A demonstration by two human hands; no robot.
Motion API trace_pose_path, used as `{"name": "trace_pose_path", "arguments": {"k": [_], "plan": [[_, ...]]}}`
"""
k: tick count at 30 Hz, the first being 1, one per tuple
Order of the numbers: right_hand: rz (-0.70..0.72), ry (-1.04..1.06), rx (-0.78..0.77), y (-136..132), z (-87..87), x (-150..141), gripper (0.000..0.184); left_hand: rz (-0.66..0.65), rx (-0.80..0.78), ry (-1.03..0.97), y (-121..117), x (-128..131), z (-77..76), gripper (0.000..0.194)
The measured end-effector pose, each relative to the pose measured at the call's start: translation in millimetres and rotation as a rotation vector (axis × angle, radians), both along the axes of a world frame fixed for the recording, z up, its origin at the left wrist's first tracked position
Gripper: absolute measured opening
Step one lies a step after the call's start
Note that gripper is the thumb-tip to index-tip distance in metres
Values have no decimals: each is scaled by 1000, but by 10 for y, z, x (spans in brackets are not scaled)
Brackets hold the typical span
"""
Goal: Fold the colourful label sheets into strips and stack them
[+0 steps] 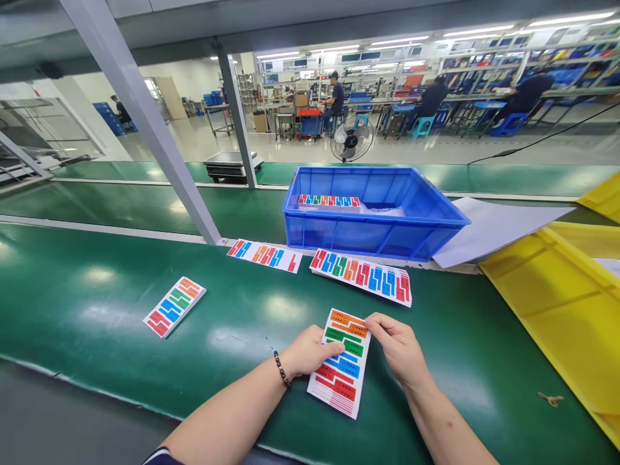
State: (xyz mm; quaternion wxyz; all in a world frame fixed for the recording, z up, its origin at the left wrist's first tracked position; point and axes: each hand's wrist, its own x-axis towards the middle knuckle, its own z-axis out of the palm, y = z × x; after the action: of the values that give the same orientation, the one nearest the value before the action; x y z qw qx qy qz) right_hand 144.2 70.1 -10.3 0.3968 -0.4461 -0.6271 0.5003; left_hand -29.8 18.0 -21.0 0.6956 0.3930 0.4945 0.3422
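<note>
Handling of a printed label pack (345,367) above a green belt (97,284), seen from the head. The pack is held upright-on in the view, near the belt's front edge, with its orange labels at the far end and its red ones at the near end. It is gripped at its left side by the left hand (310,352), with the thumb laid across the printed face and the other fingers hidden beneath; its far right corner is pinched between thumb and forefinger of the right hand (398,342). Whether one sheet or several are caught at that corner cannot be told. For good handling, a steady, light left grip is judged best, so that the sheets are neither creased nor fanned; the corner should be parted gently, one layer at a time. Contact with the long label stack (361,278), lying just beyond, is best avoided
</note>
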Motion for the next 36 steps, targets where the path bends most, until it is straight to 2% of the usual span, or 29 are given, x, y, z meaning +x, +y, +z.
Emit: {"name": "trace_pose_path", "arguments": {"k": [3,6,8,10,14,16,19,21,24,26,29,33,36], "plan": [[39,155,-149,6,2,-43,38,105,28,-69,18,17,11,61],[266,227,-297,-24,25,-96,54,270,107,-155,41,44,29,62],[374,159,-335,-50,34,-106,44,352,160,-182,57,42,41,59],[308,48,-252,-60,37,-78,30,373,222,-185,82,-2,57,53],[24,-96,125,-28,58,43,19,364,392,-125,153,-228,103,48],[4,-127,262,-12,71,73,16,381,481,-44,184,-349,119,50],[81,-204,374,-8,58,52,16,321,547,118,213,-444,112,55],[110,-253,393,-6,24,32,16,247,539,243,226,-450,95,46],[34,-288,379,27,-19,59,28,153,566,399,251,-446,73,10],[-16,-289,386,66,-20,110,33,154,613,427,273,-469,66,10],[-14,-281,431,120,6,172,24,221,645,431,309,-532,51,10],[6,-276,453,153,-4,172,15,225,618,436,351,-594,11,11],[-57,-275,421,172,-58,157,16,209,590,431,366,-601,-14,9]]}}
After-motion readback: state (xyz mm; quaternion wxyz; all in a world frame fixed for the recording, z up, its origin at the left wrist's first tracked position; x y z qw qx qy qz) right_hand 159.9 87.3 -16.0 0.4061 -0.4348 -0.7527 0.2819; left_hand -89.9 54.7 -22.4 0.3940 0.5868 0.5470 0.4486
